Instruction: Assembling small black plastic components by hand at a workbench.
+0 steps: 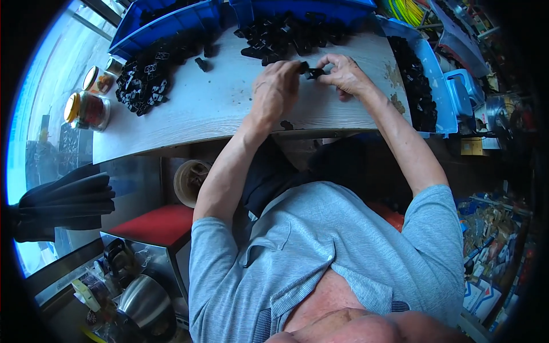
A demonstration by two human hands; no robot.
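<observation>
Over the right half of the white worktable point(211, 106), my two hands are close together. Thumb and fingers of my right hand point(344, 75) pinch a small black plastic part point(314, 73). My left hand point(277, 90) is curled, with a dark piece point(303, 67) at its fingertips touching or nearly touching that part; I cannot tell whether the two are joined. Just beyond my hands lies a loose pile of similar black parts point(280, 37). A second heap of black pieces point(142, 83) sits at the table's left, with one single part point(201, 64) apart from it.
Blue bins point(166, 26) stand along the back edge. At the right, a pale blue tray point(443, 86) holds more black parts. Glass jars point(88, 110) stand at the left edge. Below are a bucket point(189, 183) and a red-topped cabinet point(154, 224).
</observation>
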